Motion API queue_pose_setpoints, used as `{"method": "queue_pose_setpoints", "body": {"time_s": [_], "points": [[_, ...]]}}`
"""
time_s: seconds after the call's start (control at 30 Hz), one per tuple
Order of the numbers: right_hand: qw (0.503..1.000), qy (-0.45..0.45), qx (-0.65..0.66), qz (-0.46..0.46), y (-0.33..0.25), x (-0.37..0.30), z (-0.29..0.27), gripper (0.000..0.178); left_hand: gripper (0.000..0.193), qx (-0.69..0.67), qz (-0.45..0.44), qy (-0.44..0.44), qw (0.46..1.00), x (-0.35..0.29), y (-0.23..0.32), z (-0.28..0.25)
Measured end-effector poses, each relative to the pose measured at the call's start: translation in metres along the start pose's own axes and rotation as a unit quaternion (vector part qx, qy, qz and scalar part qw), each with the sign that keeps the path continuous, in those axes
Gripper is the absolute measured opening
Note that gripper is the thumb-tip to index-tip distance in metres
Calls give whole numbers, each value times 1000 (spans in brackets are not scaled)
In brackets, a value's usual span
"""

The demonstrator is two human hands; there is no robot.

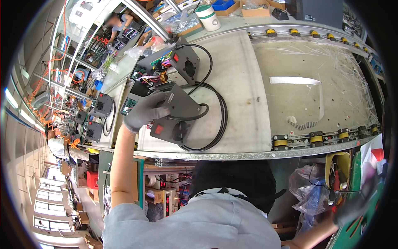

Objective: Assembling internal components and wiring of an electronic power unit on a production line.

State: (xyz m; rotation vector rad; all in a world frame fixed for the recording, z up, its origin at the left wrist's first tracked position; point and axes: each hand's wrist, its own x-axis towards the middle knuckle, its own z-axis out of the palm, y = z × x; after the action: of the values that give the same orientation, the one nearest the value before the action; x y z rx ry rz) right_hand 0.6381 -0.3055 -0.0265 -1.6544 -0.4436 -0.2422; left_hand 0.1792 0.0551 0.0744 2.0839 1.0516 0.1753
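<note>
My left hand (146, 111), in a grey glove, grips the edge of a dark grey metal panel (180, 103). That panel lies tilted over a dark unit (169, 132) with a red switch and a round fan opening. Just beyond it stands a second uncased unit (186, 61), its red switch, coloured wires and circuit parts showing. A thick black cable (224, 114) loops to the right of both. Far to the lower right, my gloved right hand (350, 212) is smeared by motion beside a dark blurred object (370, 186); its fingers cannot be made out.
A white belt (244, 99) carries the units; to its right is a worn board (294, 99) between yellow rollers (316, 139). More dark units (101, 106) stand farther left. At right hangs a yellow tool holder (338, 164). A white-and-green canister (207, 17) stands behind. Another person (118, 25) works far off.
</note>
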Motion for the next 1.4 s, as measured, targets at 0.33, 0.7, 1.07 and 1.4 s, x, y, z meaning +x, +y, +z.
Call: {"method": "queue_pose_setpoints", "body": {"time_s": [0.33, 0.7, 1.07, 1.4], "points": [[732, -550, 328, -231, -133, -125, 315, 17, 47, 269, 81, 346, 895, -13, 55, 69], [724, -575, 274, -266, -130, -144, 400, 14, 52, 342, 39, 388, 855, 4, 35, 40], [674, -638, 323, -187, -114, -170, 423, 13, 36, 270, -118, 258, 920, 13, 20, 32], [645, -660, 370, -108, -113, -174, 419, 14, 26, 228, -73, 263, 935, 16, 16, 30]]}}
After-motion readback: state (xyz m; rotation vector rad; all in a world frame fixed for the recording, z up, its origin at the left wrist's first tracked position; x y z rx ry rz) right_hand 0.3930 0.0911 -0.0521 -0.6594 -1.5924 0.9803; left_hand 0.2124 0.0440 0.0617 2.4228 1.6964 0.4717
